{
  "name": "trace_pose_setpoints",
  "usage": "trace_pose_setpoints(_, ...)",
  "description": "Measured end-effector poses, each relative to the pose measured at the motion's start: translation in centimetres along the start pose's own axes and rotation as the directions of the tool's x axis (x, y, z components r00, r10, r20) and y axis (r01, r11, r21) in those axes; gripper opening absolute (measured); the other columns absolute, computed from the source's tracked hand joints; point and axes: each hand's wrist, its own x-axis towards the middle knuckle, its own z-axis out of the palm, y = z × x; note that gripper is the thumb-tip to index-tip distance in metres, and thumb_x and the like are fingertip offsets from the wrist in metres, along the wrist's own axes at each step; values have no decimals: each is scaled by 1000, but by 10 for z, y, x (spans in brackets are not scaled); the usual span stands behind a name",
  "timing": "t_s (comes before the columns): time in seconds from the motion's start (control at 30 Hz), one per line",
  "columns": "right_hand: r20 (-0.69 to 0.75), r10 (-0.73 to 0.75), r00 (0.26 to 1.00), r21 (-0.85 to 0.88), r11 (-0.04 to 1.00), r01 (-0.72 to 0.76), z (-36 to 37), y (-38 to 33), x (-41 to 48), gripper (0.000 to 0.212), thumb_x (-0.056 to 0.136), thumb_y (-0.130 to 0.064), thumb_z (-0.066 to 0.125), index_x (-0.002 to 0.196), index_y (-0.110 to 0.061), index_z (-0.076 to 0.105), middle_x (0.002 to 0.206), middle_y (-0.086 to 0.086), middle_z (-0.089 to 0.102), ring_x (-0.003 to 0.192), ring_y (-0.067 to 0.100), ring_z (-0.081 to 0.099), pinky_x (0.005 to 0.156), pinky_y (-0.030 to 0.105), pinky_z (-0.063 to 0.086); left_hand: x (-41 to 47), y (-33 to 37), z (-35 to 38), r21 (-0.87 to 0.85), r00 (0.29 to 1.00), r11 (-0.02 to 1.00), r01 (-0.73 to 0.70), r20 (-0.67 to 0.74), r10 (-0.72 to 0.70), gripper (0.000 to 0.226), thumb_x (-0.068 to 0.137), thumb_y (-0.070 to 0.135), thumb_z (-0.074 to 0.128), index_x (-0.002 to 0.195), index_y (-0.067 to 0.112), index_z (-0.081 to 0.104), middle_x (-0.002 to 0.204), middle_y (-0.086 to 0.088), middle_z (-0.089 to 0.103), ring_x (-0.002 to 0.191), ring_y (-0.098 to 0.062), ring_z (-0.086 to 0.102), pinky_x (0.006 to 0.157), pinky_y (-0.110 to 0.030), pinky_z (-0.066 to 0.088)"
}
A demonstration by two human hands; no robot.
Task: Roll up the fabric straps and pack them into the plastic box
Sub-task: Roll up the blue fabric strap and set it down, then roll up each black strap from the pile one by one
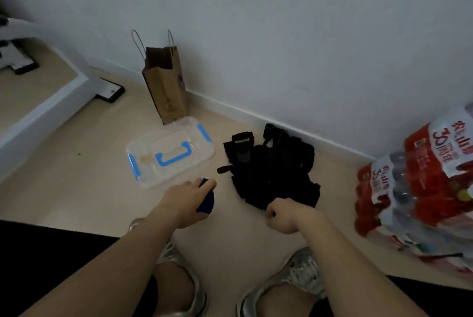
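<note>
Left hand [186, 201] gripped a rolled blue strap [206, 203] just short of the lidded plastic box [197, 143]; right hand [284, 215] curled against the black straps [276, 168], grasp unclear.

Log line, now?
left hand: grips dark blue rolled strap | right hand: curled at black fabric strap pile, hold unclear | clear blue-latched plastic box: lid on

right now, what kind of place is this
Probably a room in a home: a paper bag stands by the white wall, and a wrapped pack of bottled water sits on the pale floor.
</note>
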Motion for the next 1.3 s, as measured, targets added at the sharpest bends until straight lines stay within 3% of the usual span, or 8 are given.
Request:
trace_pose_setpoints(0.17, -7, -36, 999, 159, 987, 37, 17, 15, 33, 33, 110, -30, 54, 136, -16, 69, 126, 7, 69, 113, 25, 66, 101, 37, 56, 18, -9, 30, 218, 994, 970, 111, -48, -103, 73, 95, 33, 74, 153, 29, 29, 146, -8, 46, 124, -33, 50, 97, -42, 47)
trace_pose_setpoints(0.33, -311, -48, 949, 269, 953, 136, 21, 22, 49, 29, 109, -25, 56, 134, -24, 71, 103, 0, 71, 88, 12, 63, 72, 27, 50, 28, -9, 37, 238, 953, 933, 271, -201, -225, 64, 64, -1, 87, 122, 10, 64, 125, -21, 56, 101, -39, 55, 81, -45, 47)
trace_pose_setpoints(0.6, -818, 104, 565, 65, 994, -88, 8, 18, 52, 23, 80, -7, 76, 98, -16, 65, 99, 8, 60, 81, 30, 58, 63, 33, 38, 59, 35, 16, 28, 960, 976, 215, -190, -206, 19, 91, 20, 63, 109, 15, 60, 112, -9, 56, 105, -33, 51, 87, -43, 41)
trace_pose_setpoints(0.73, -608, 532, 589, 314, 843, -437, -14, 30, 43, 58, 81, -22, 80, 132, -20, 52, 133, 21, 46, 115, 44, 52, 97, 49, 47, 55, 59, -7, -354, 983, 921, 162, -28, -183, 20, 101, 24, 56, 117, 15, 64, 119, -8, 66, 109, -33, 61, 93, -46, 53)
trace_pose_setpoints(0.83, -223, 646, 730, 611, 676, -412, -31, 42, 36, 43, 95, -12, 70, 134, -4, 54, 137, 26, 55, 115, 44, 62, 91, 42, 56, 47, 66, -23, -413, 992, 907, 81, 120, -34, 20, 103, 23, 54, 119, 17, 64, 116, -7, 68, 104, -30, 65, 92, -48, 57)
trace_pose_setpoints(1.13, -509, 687, 518, 730, 664, -163, -27, 57, -8, 21, 94, -4, 66, 108, -20, 68, 101, 4, 61, 90, 26, 60, 74, 31, 49, 36, 98, -24, -434, 992, 900, 48, 128, 9, 20, 101, 20, 56, 114, 21, 71, 109, -1, 70, 102, -25, 67, 92, -42, 59)
trace_pose_setpoints(1.2, -501, 736, 456, 848, 522, 89, -32, 61, -19, 24, 94, 0, 62, 106, -19, 70, 101, 3, 66, 82, 23, 65, 68, 29, 50, 33, 112, -23, -479, 996, 876, 54, 86, -14, 21, 100, 18, 56, 113, 21, 72, 109, -2, 73, 102, -26, 68, 91, -41, 59)
trace_pose_setpoints(1.3, -300, 716, 631, 886, -37, 462, -48, 65, -42, 24, 99, 6, 58, 104, -14, 69, 99, 12, 71, 63, 20, 66, 57, 30, 55, 35, 139, -28, -635, 999, 772, 24, -16, -43, 29, 101, 13, 57, 128, 19, 65, 106, -4, 75, 95, -22, 70, 87, -38, 59)
